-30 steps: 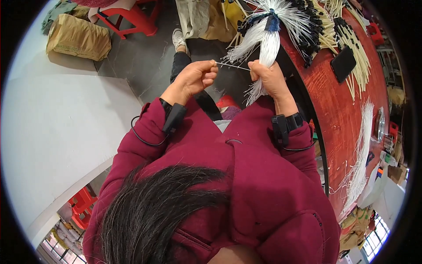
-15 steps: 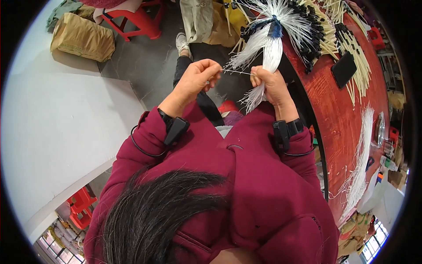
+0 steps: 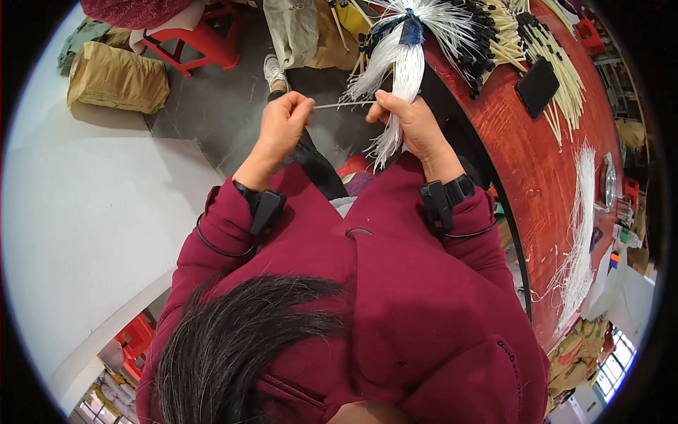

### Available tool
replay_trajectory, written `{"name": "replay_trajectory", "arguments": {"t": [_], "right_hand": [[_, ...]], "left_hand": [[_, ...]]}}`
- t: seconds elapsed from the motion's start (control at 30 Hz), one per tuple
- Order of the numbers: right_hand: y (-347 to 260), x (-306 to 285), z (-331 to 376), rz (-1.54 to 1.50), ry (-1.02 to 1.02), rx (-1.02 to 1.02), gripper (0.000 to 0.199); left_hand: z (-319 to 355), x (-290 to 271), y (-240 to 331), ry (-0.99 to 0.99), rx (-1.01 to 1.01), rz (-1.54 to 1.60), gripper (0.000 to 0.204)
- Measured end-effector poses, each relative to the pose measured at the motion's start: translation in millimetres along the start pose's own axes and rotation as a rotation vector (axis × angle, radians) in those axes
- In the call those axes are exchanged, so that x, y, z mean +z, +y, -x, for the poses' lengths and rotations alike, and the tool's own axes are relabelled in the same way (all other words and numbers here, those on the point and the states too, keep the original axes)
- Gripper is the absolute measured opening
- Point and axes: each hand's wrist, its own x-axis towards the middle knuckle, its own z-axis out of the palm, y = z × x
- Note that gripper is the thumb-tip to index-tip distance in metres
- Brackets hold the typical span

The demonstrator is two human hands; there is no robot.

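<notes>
My right hand (image 3: 417, 127) is closed around the hanging end of a bundle of white strands (image 3: 407, 74), whose loose tips poke out below the fist. A dark blue tie (image 3: 412, 30) binds this bundle higher up, where more strands fan out over the table edge. My left hand (image 3: 286, 121) pinches one end of a single white strand (image 3: 342, 105). That strand runs taut and nearly level across to the fingers of my right hand. Both hands are above my lap, left of the table.
The red wooden table (image 3: 494, 141) curves along the right, bearing pale sticks with black ends (image 3: 561, 67), a black phone (image 3: 537, 86) and a long pile of white strands (image 3: 580, 233). To the left are a white panel (image 3: 106, 233), a brown paper sack (image 3: 119, 78) and a red stool (image 3: 205, 46).
The whole view has shifted, so everything sits a little farther left. My hands have drawn slightly farther apart, with a longer stretch of strand between them.
</notes>
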Motion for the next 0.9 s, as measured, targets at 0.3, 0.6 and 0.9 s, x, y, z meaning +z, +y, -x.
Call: {"name": "replay_trajectory", "arguments": {"t": [0.3, 0.6, 0.9], "right_hand": [[11.6, -0.1, -5.1, -0.062, -0.019, -0.017, 0.035], [3.2, 8.5, 0.8, -0.156, 0.034, 0.025, 0.039], [5.9, 8.8, 0.3, -0.157, 0.056, 0.011, 0.033]], "left_hand": [[13.9, 41.5, 38.6, -0.249, 0.065, 0.141, 0.016], [17.7, 63.1, 57.9, -0.362, -0.293, 0.592, 0.016], [12.0, 52.1, 54.4, -0.517, -0.377, 0.654, 0.009]]}}
